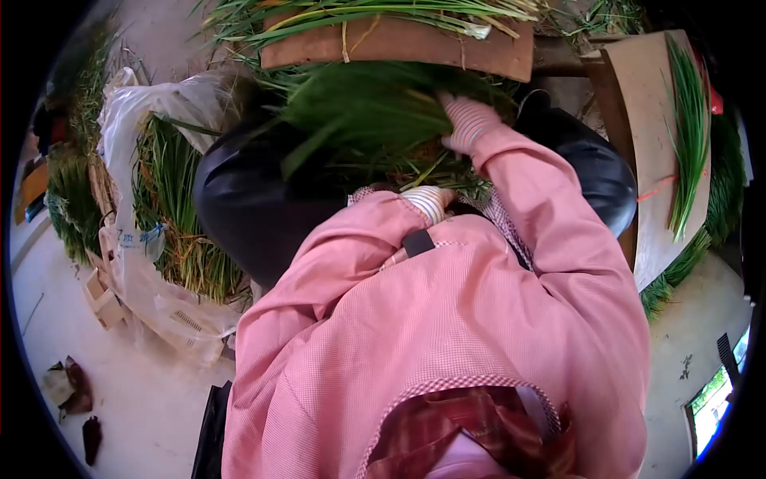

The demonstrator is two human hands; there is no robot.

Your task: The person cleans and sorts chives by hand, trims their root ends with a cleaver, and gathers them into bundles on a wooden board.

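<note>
My right hand (461, 124), in a striped sleeve cuff, is closed on the root end of a bunch of chives (359, 112), long flat green leaves that fan out to the left, blurred by motion. My left hand (445, 196) rests low in front of my lap, close to loose green and yellowed leaves (423, 172); its fingers are mostly hidden, so its grip cannot be made out. Just beyond my hands stands a brown board (391, 46) with more chives (351, 11) lying across it.
On the left, a clear plastic bag (120, 120) holds upright chives (171, 168). Bundled greens (73, 199) stand farther left. To the right, a slanted tan board (650, 104) carries a small chive bundle (688, 144). My knees flank the work area.
</note>
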